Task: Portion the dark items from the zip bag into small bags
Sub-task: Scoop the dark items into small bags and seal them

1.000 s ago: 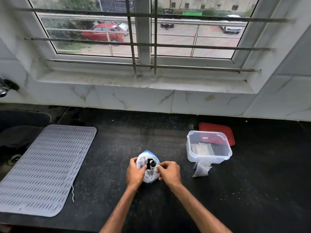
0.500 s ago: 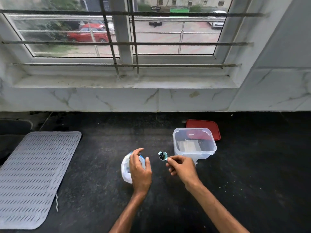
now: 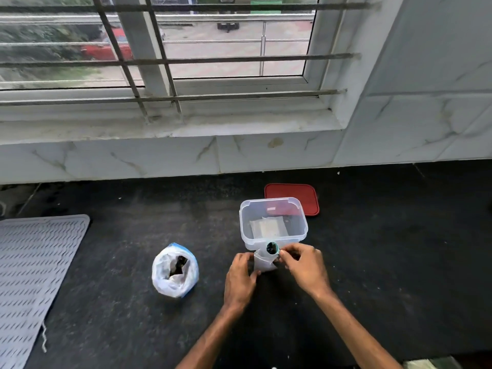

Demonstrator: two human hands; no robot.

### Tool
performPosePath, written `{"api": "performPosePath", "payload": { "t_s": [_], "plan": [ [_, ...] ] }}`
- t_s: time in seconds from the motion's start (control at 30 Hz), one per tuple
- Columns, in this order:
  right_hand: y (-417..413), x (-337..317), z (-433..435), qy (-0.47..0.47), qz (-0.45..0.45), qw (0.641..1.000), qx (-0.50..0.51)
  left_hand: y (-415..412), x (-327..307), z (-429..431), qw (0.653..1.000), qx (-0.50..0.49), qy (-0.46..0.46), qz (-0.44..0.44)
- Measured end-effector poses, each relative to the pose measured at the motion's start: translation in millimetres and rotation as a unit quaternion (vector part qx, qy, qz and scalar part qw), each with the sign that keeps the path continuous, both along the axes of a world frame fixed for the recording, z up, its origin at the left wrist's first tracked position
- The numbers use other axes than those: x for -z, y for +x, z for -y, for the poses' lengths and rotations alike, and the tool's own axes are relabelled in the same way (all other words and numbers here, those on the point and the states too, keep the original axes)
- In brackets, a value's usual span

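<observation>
The zip bag (image 3: 174, 271) stands open on the black counter (image 3: 119, 302), its white sides rolled down and dark items showing inside. To its right my left hand (image 3: 239, 278) holds a small clear bag (image 3: 263, 263) upright in front of the clear tub. My right hand (image 3: 303, 265) pinches a small teal scoop (image 3: 272, 248) filled with dark items, held at the mouth of the small bag.
A clear plastic tub (image 3: 274, 206) with several flat small bags inside stands just behind the hands. Its red lid (image 3: 292, 194) lies behind it. A grey ridged mat (image 3: 29, 278) covers the counter at the left. A barred window and marble sill run along the back.
My left hand let go of the zip bag and took hold of the small bag. My right hand carried the filled scoop rightwards to the small bag's mouth.
</observation>
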State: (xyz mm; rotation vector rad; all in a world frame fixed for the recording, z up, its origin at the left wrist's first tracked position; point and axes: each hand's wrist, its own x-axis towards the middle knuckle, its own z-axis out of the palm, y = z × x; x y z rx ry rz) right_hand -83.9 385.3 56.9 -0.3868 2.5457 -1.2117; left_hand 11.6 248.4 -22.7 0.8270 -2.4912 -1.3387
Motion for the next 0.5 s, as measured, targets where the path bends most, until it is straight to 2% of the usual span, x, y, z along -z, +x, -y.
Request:
{"api": "performPosePath", "payload": {
  "t_s": [0.1,0.23,0.33,0.5],
  "plan": [
    [-3,9,-3,0.092,-0.081,0.989,-0.077,-1,4,-2,1.0,0.002,0.012,-0.001],
    [-2,18,-3,0.159,-0.227,0.943,-0.184,-3,4,-7,0.999,0.0,0.042,-0.007],
    [-4,22,-3,0.149,-0.248,0.939,-0.187,-5,4,-8,0.999,-0.009,0.051,-0.005],
    [-12,16,-3,0.082,-0.206,0.966,-0.135,-8,-2,-9,0.998,-0.029,0.057,-0.001]
  ]
}}
